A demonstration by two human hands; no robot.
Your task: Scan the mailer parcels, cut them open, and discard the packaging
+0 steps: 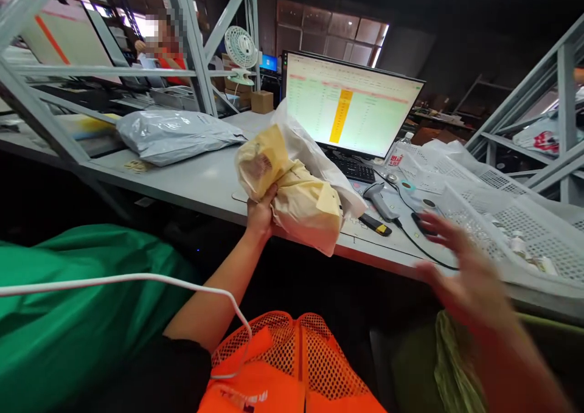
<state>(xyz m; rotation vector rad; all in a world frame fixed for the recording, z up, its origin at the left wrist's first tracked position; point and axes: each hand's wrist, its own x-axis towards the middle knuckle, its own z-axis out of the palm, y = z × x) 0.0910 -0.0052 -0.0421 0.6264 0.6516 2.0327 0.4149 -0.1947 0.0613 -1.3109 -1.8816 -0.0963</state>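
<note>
My left hand [261,214] grips a cream-yellow plastic-wrapped package [308,200] at the table's front edge; its fingers are partly hidden underneath and behind it. A white plastic bag [303,142] lies against the package's far side. To the right, my right hand [460,267] is raised over the table's front edge, blurred by motion, with fingers apart and nothing in them. Nearest to it are a black cable and a dark object [422,223]. A barcode scanner [381,203] and a black-and-yellow box cutter [375,225] lie between the package and that hand.
A monitor [351,103] shows a spreadsheet behind a keyboard [349,168]. On the left lies a grey plastic mailer [176,134]. White perforated baskets [524,209] stand at right. A small fan [241,48] is clipped to the metal frame. A person in orange [173,63] is beyond.
</note>
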